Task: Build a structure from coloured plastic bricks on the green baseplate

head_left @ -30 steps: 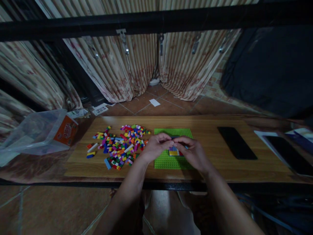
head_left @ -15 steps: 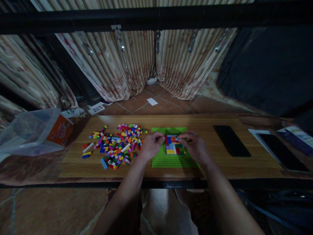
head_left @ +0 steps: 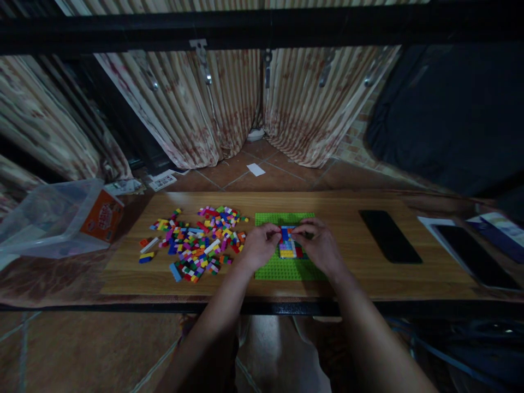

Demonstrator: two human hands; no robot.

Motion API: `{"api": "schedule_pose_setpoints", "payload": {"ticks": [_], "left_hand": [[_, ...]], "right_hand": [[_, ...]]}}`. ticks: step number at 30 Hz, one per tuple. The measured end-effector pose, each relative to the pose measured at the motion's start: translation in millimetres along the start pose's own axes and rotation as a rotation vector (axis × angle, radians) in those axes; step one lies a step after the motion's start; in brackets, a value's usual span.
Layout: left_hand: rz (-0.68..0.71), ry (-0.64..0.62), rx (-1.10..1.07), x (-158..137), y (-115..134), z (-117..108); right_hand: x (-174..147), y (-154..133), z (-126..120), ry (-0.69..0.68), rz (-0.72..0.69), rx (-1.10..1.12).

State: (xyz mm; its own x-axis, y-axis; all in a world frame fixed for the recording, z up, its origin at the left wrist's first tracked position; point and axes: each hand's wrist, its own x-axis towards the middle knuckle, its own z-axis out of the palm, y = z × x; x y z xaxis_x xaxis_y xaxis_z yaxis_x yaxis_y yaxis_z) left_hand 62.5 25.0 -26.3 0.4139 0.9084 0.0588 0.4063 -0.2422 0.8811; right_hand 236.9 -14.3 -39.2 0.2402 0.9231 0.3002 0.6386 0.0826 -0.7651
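Observation:
A green studded baseplate (head_left: 268,271) lies on the wooden board in front of me. On it stands a flat block build of many-coloured toy bricks (head_left: 289,253), partly covered by my fingers. My left hand (head_left: 261,246) is at the build's left edge, thumb and forefinger pinched together. From the right, my right hand (head_left: 318,245) reaches over the build with its fingertips pinched near the top rows. A blue brick (head_left: 285,233) shows between the two sets of fingertips. Whatever either pinch holds is too small or hidden to make out.
Loose bricks (head_left: 200,245) are scattered in a heap left of the baseplate. A black phone-like slab (head_left: 388,236) lies on the board (head_left: 344,204) to the right, with a dark tablet (head_left: 477,255) beyond it. A clear plastic tub (head_left: 53,218) stands at far left.
My right hand has moved left across the build, covering more of its right side. My left hand has shifted slightly right, bringing the fingertips closer together.

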Motion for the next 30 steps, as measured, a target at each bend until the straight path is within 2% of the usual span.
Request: {"api": "schedule_pose_setpoints", "payload": {"ticks": [11,15,19,23,27,30], "left_hand": [[-0.011,0.034,0.035,-2.2,1.1,5.6],[-0.023,0.036,0.026,-3.2,1.2,8.2],[0.003,0.039,0.034,-4.4,-0.1,5.1],[0.0,0.116,0.105,-2.9,-5.0,-16.8],[-0.072,0.254,0.267,-0.3,-16.8,-49.8],[-0.135,0.309,0.387,-0.5,-25.3,-66.5]], "right_hand": [[3.8,2.9,7.8,-0.053,0.247,0.225],[4.5,1.3,10.1,-0.056,0.3,0.284],[3.8,3.9,10.3,-0.052,0.283,0.297],[2.6,3.6,3.8,-0.056,0.256,0.27],[3.1,-1.9,-6.0,0.075,0.285,0.317],[4.3,-5.2,-9.8,0.139,0.306,0.334]]}}
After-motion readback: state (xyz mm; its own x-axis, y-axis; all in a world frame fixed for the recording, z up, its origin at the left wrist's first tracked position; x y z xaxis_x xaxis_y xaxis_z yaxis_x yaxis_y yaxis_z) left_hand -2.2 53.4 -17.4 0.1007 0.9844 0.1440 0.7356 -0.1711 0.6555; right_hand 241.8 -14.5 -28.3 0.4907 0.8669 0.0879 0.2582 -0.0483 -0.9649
